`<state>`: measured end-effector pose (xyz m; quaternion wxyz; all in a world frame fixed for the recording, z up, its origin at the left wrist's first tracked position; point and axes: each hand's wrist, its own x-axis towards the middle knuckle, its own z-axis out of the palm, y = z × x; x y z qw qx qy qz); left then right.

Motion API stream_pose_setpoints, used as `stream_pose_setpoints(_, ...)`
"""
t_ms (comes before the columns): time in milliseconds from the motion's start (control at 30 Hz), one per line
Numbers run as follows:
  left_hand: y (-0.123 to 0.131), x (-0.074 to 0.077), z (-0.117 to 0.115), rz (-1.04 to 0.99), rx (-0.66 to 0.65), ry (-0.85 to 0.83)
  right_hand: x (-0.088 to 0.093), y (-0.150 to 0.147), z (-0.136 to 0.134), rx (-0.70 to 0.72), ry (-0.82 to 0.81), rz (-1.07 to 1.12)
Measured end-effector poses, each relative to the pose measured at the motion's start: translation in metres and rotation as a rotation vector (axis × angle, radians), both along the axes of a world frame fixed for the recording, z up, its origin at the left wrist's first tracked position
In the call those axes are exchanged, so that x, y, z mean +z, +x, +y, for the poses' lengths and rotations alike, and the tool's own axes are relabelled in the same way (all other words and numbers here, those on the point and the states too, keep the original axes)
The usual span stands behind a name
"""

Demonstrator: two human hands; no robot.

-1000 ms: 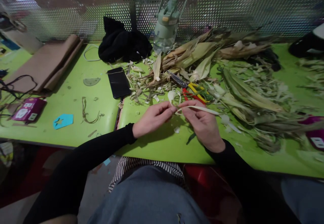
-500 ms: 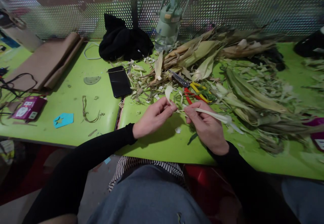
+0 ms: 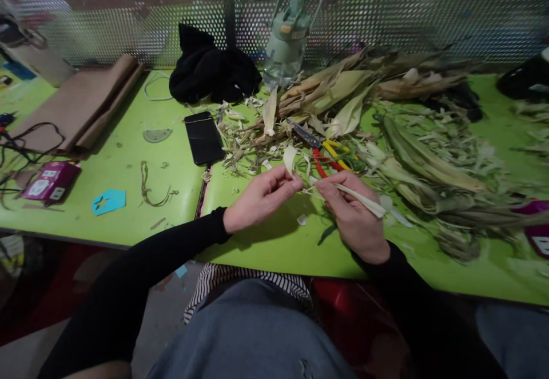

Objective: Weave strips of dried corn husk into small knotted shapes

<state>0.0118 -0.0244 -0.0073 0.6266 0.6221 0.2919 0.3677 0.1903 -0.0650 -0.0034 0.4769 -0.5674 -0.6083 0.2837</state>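
Note:
Between thumb and fingers, my left hand [image 3: 266, 197] pinches a pale strip of corn husk [image 3: 289, 159] whose end curls up above the fingertips. My right hand [image 3: 354, 213] is closed on another pale husk strip [image 3: 362, 199], which runs out over the back of the fingers to the right. Thin bits of husk show in the small gap between the two hands; whether they join both strips I cannot make out. Just beyond my right hand lie scissors [image 3: 319, 147] with red and yellow handles, blades pointing away to the left among husk scraps.
Corn husks [image 3: 334, 93] heap up at the back, with longer green leaves [image 3: 429, 156] to the right. A phone [image 3: 203, 138], a black cloth [image 3: 214, 70], a green bottle [image 3: 287, 42], a protractor [image 3: 157, 135] and a blue paper tag [image 3: 108, 202] lie or stand about the table.
Both hands have shifted very slightly to the right. The strip in my right hand now hangs lower and its far end has swung inward.

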Motion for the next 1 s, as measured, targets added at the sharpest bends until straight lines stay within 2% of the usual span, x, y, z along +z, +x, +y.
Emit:
stream_pose_setpoints(300, -0.004, 0.004, 0.006, 0.067, -0.092, -0.058, -0.001, -0.001, 0.0, -0.009, 0.005, 0.004)
stream_pose_setpoints(500, -0.003, 0.004, 0.006, 0.006, -0.05, -0.139, -0.002, -0.001, 0.001, 0.042, -0.022, 0.024)
stream_pose_setpoints(700, -0.001, 0.0, 0.007, 0.011, -0.139, -0.221, -0.005, -0.001, 0.003, 0.072, -0.018, 0.004)
stream_pose_setpoints(800, 0.001, -0.003, 0.006, 0.028, -0.132, -0.192, -0.005, -0.001, 0.003, 0.092, -0.035, 0.0)
stream_pose_setpoints(1000, 0.0, -0.01, 0.004, 0.103, -0.067, -0.013, -0.002, -0.001, -0.002, 0.065, -0.018, 0.021)
